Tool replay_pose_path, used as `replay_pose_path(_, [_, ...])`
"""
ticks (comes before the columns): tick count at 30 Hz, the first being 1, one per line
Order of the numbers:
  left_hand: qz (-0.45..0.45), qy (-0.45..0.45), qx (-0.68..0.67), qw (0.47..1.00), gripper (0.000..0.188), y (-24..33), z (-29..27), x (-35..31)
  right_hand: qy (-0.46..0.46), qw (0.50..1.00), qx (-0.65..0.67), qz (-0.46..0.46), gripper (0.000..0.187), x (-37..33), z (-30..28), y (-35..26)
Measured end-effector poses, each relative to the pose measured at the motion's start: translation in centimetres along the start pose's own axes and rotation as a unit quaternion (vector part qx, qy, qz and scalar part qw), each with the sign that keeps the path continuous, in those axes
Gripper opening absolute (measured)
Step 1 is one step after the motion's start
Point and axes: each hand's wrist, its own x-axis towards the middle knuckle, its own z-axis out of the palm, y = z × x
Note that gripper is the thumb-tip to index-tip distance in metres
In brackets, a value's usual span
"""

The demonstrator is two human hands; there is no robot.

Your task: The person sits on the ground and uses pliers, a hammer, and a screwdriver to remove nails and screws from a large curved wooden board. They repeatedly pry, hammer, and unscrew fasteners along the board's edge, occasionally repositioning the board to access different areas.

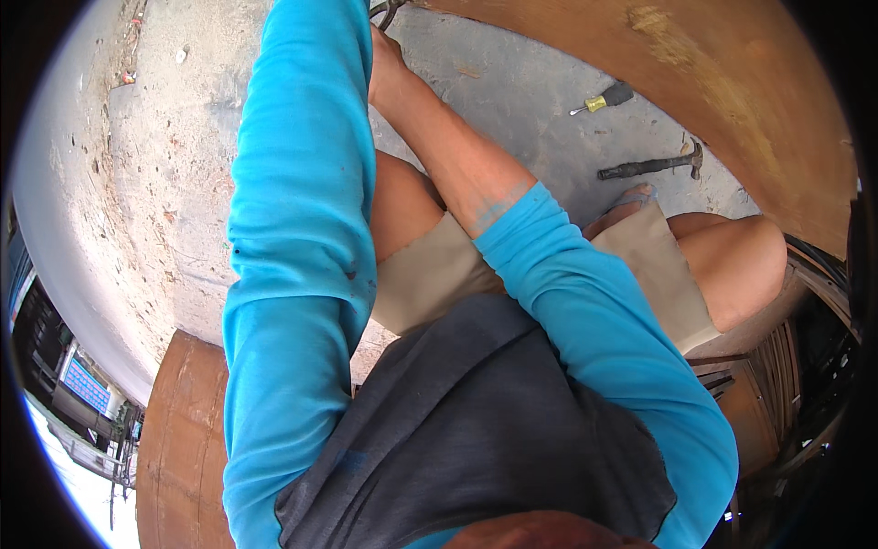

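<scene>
My left arm in a blue sleeve [302, 210] reaches straight up past the top edge, so my left hand is out of view. My right hand [385, 66] shows only around the wrist and its back; the left sleeve covers its fingers. Just above it, a dark curved metal piece [391, 11] is cut off by the top edge; its kind cannot be made out, nor whether my right hand grips it. To the right on the grey floor lie a screwdriver [604, 98] with a yellow and black handle and a hammer [654, 166] with a dark handle.
A large brown panel [732, 82] curves along the upper right. My bent legs in beige shorts [654, 265] flank the work spot, with a sandalled foot [631, 201] near the hammer. Brown board [183, 439] stands at lower left; stacked wooden pieces [777, 375] are at right.
</scene>
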Motion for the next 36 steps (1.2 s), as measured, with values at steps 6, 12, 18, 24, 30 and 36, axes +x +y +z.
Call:
replay_pose_path(6, [0.011,-0.033,-0.123,0.992,0.076,-0.7,-0.5,-0.1,-0.065,0.956,-0.286,0.025,0.042,-4.0,-8.0,-5.0])
replay_pose_path(12, [0.085,-0.070,-0.195,0.975,0.072,-1.2,-0.7,0.7,-0.059,0.836,-0.546,0.005,0.033,-4.1,-6.1,-8.1])
replay_pose_path(18, [0.066,-0.069,-0.162,0.982,0.072,0.1,-0.7,0.6,-0.050,0.781,-0.609,-0.128,0.036,-4.6,-4.9,-11.9])
replay_pose_path(24, [0.028,-0.090,-0.100,0.991,0.067,0.9,-0.9,1.0,-0.041,0.720,-0.676,-0.150,0.040,-5.4,-3.9,-12.6])
replay_pose_path(30, [-0.031,-0.094,0.063,0.993,0.066,-1.4,-1.6,2.0,-0.143,0.741,-0.648,-0.108,0.034,-7.3,-2.5,-13.5])
replay_pose_path(36, [-0.049,-0.165,0.072,0.983,0.078,-0.1,-4.6,2.5,-0.154,0.967,-0.187,0.078,0.025,-9.8,-8.7,-9.0])
